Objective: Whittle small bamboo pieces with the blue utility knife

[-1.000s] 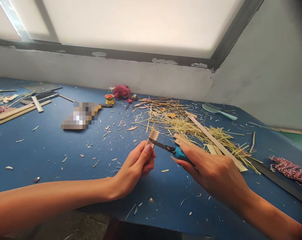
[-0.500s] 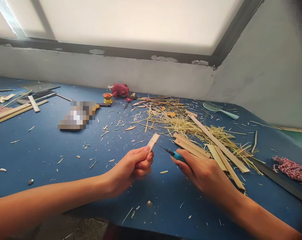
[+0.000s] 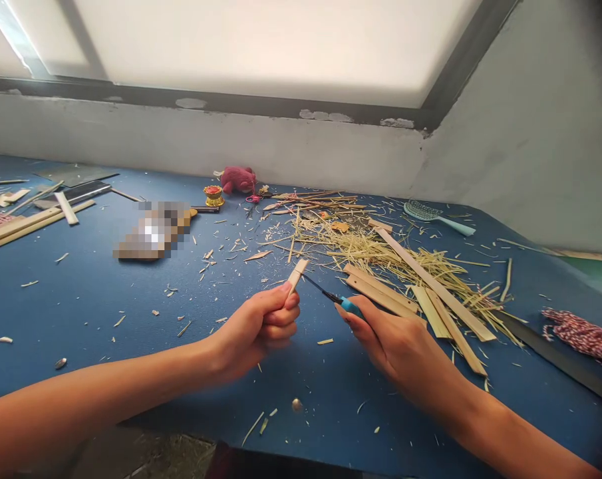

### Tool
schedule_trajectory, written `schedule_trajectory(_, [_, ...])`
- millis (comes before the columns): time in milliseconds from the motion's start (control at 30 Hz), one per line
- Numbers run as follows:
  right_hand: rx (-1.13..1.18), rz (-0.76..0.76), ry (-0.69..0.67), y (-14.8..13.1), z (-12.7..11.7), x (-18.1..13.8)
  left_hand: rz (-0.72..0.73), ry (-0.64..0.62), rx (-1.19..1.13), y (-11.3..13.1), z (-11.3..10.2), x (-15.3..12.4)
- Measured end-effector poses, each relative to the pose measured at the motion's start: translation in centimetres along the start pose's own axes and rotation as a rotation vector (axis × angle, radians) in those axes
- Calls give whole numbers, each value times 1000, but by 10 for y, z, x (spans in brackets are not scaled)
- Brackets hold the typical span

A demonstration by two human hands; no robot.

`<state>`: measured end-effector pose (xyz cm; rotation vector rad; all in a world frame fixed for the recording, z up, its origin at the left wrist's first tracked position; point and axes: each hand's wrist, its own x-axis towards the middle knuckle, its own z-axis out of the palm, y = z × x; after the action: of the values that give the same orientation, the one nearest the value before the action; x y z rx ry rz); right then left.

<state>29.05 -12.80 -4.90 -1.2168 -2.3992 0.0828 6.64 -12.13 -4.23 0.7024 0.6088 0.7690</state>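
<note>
My left hand (image 3: 271, 318) is closed in a fist around a short pale bamboo strip (image 3: 297, 271), whose upper end sticks out above the thumb. In my right hand (image 3: 388, 332) is a thin dark-bladed knife (image 3: 325, 291), gripped by its blue handle. The blade's tip meets or nearly meets the strip's right edge; the exact contact is too small to tell. Both hands are above the blue table (image 3: 181, 296). Just beyond the right hand lie several flat bamboo strips (image 3: 380, 287) and a heap of thin bamboo shavings (image 3: 365, 247).
A pixelated object (image 3: 153, 233) lies left of centre. Toward the wall are a small gold stand (image 3: 213, 195), a red plush toy (image 3: 237, 179) and a pale green hairbrush (image 3: 435, 216). Red-and-white cord (image 3: 583, 332) and a long dark strip (image 3: 560, 362) are at right.
The bamboo strip has turned slightly and shows a narrower face. The knife blade has shifted a little up and left relative to the strip. Both hands keep their grips.
</note>
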Motion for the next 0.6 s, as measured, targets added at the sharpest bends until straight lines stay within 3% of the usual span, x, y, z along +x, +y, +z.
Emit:
schedule_trajectory(267, [-22, 22, -34, -9, 0, 5, -31, -20, 82, -8, 3, 2])
schedule_trajectory(400, [-25, -13, 13, -12, -2, 8, -7, -17, 88, -11, 9, 1])
schedule_trajectory(500, [-11, -31, 33, -6, -4, 7, 0, 3, 68, 0, 13, -4])
schedule_trajectory(600, [-53, -10, 44, 10, -6, 6, 133, 52, 50, 20, 13, -7])
